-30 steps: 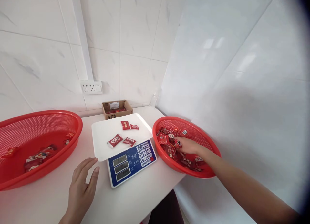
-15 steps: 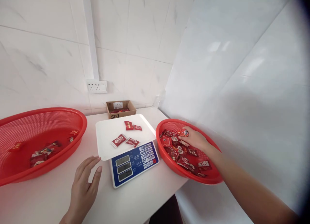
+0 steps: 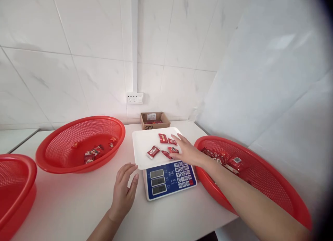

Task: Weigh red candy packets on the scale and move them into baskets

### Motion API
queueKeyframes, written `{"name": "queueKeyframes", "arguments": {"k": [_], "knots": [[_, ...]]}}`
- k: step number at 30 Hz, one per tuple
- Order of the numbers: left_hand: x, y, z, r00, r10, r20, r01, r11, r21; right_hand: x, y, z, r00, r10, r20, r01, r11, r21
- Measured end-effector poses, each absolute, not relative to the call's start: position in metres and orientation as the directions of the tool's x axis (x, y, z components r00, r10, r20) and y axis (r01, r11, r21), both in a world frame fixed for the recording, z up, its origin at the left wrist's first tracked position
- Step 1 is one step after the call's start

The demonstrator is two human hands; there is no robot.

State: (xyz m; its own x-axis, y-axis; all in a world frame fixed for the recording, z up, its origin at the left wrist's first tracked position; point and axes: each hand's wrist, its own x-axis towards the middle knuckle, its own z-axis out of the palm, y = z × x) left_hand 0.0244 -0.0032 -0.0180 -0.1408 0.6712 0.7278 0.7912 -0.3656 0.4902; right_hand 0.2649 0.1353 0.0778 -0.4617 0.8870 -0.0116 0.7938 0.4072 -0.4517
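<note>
A white and blue weighing scale (image 3: 170, 180) stands on the table, with several small red candy packets (image 3: 152, 152) on its white tray (image 3: 142, 140). Over the tray's right side is my right hand (image 3: 188, 151), open, its thumb and fingers spread apart. A red packet (image 3: 173, 149) lies between its fingertips and seems to rest on the tray. By the tray's front left corner my left hand (image 3: 124, 189) is open and empty, fingertips at or very near the rim. To the right, a red mesh basket (image 3: 273, 164) contains many packets, partly hidden behind my right forearm.
Another red basket (image 3: 80, 169) with several packets stands left of the scale. A third red basket (image 3: 18, 164) is cut off at the left edge. Behind the scale sits a small cardboard box (image 3: 155, 125) with red packets, against the tiled wall below a socket (image 3: 135, 98).
My right hand has moved left from the right basket to the scale tray, and one more packet is there. My fingers have spread. The view has turned left; my left hand stays by the tray corner.
</note>
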Motion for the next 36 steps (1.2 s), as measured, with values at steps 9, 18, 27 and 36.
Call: {"name": "queueKeyframes", "arguments": {"k": [9, 18, 27, 36], "knots": [[0.026, -0.005, -0.017, -0.15, 0.673, 0.724, 0.772, -0.378, 0.511, 0.196, 0.154, 0.048, -0.483, 0.869, -0.107, 0.845, 0.431, -0.316], [0.025, -0.006, -0.014, -0.165, 0.672, 0.722, 0.768, -0.371, 0.521, 0.21, 0.173, 0.055, -0.496, 0.845, 0.199, 0.688, 0.522, -0.505], [0.025, -0.005, -0.016, -0.138, 0.666, 0.733, 0.764, -0.399, 0.506, 0.372, 0.178, 0.066, -0.006, 0.983, 0.186, 0.847, 0.104, -0.522], [0.029, -0.001, -0.016, -0.114, 0.701, 0.704, 0.773, -0.383, 0.506, 0.444, 0.115, 0.038, -0.141, 0.951, -0.276, 0.947, 0.047, -0.319]]}}
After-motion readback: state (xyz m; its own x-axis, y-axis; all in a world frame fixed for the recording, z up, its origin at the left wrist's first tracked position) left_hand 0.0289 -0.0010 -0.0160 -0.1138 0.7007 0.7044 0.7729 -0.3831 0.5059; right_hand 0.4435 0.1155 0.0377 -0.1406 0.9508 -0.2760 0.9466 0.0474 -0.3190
